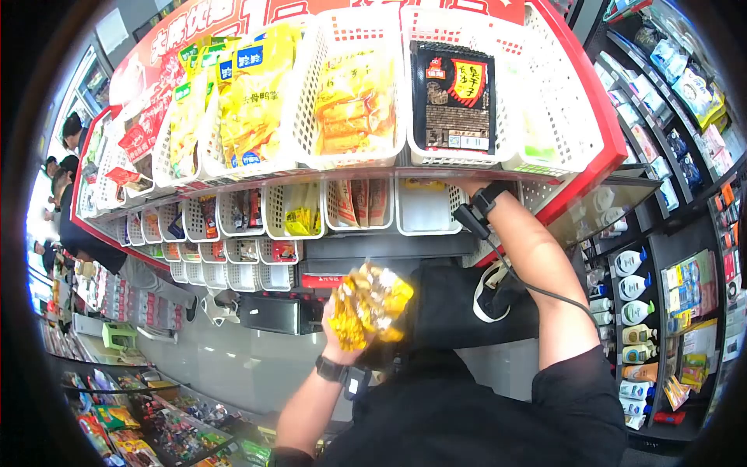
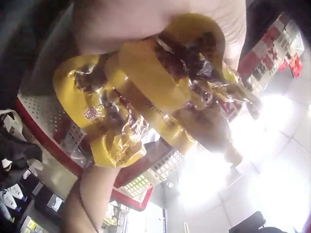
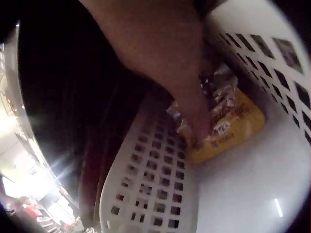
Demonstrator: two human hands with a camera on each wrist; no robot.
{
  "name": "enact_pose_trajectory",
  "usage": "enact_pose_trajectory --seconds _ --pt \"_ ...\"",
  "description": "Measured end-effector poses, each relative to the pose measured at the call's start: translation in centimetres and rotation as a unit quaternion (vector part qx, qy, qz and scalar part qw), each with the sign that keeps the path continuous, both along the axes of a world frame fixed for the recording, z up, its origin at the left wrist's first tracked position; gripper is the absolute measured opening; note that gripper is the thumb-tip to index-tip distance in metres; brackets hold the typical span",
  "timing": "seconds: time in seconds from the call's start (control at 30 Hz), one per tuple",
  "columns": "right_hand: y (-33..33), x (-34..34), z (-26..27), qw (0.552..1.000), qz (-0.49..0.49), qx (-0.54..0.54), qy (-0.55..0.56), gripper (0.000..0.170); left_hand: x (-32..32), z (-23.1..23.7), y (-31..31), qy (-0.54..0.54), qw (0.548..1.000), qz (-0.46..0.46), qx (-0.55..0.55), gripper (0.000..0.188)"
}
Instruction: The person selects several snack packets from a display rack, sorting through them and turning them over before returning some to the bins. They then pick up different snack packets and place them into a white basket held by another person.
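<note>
Several shiny yellow packets (image 1: 369,307) (image 2: 146,82) are bunched in my left hand (image 1: 334,340) (image 2: 165,22), held in front of my body below the shelves. My right hand (image 1: 472,186) (image 3: 165,58) reaches under the upper shelf into a white perforated basket (image 1: 426,223) (image 3: 233,194). Inside it, the thumb lies on a yellow packet (image 3: 226,138) with a clear, crinkled part, pinching it at the basket's inner end. The other right fingers are mostly hidden behind the packet and in shadow.
Overhead, the red-edged upper shelf (image 1: 615,144) carries baskets of yellow packets (image 1: 253,117) and a black packet (image 1: 454,101). More small baskets (image 1: 294,210) line the tier below. Bottle shelves stand at right (image 1: 636,288); packaged goods fill the lower left (image 1: 117,420).
</note>
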State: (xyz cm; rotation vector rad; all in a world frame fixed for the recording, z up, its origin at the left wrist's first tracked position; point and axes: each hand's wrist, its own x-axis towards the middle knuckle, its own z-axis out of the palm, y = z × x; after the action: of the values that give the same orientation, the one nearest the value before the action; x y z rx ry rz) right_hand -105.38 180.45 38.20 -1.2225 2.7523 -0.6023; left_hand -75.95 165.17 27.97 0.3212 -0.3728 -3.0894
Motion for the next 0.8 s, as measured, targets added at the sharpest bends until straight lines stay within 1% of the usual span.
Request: enact_pose_trajectory --seconds 0.03,0.17,0.2,0.3,0.33,0.53,0.6,0.67,0.7,0.73,0.8 --pt "0.0 0.1 -0.2 1.000 -0.015 -0.017 0.015 0.058 -1.2 1.8 0.1 0.013 0.998 -0.016 -0.054 0.059" --pt "-0.1 0.9 -1.1 0.996 -0.047 -0.060 0.036 0.053 -5.7 4.9 0.9 0.095 0.991 -0.055 -0.082 0.056" --pt "-0.2 1.2 -1.2 0.996 -0.049 -0.063 0.036 0.052 -6.7 6.0 1.6 0.087 0.992 -0.024 -0.087 0.058" --pt "0.2 1.5 -0.9 0.997 -0.038 -0.059 0.017 0.048 -8.7 7.1 2.3 0.052 0.994 -0.023 -0.096 0.049" --pt "0.4 1.4 -0.9 0.998 -0.031 -0.058 0.007 0.047 -9.3 7.7 2.6 0.050 0.994 -0.013 -0.092 0.043" --pt "2.6 0.3 0.5 0.991 0.014 -0.058 -0.121 0.041 -12.4 10.7 3.8 0.042 0.987 -0.074 -0.134 0.037" --pt "3.2 -0.1 0.4 0.989 0.005 -0.077 -0.125 0.039 -13.3 12.2 4.3 0.038 0.983 -0.083 -0.162 0.037" --pt "3.2 0.0 -0.1 0.991 -0.008 -0.104 -0.084 0.037 -14.2 12.0 4.9 0.038 0.985 -0.065 -0.156 0.036" --pt "3.2 0.5 -0.2 0.994 -0.003 -0.112 -0.016 0.037 -14.6 11.4 5.2 0.035 0.986 -0.056 -0.152 0.036" --pt "3.2 0.8 -0.3 0.991 0.005 -0.127 -0.030 0.038 -14.8 10.6 5.5 0.025 0.988 -0.060 -0.136 0.036" --pt "2.7 0.9 -0.7 0.986 -0.020 -0.117 -0.113 0.038 -15.4 9.1 6.8 -0.004 0.992 -0.056 -0.117 0.037"
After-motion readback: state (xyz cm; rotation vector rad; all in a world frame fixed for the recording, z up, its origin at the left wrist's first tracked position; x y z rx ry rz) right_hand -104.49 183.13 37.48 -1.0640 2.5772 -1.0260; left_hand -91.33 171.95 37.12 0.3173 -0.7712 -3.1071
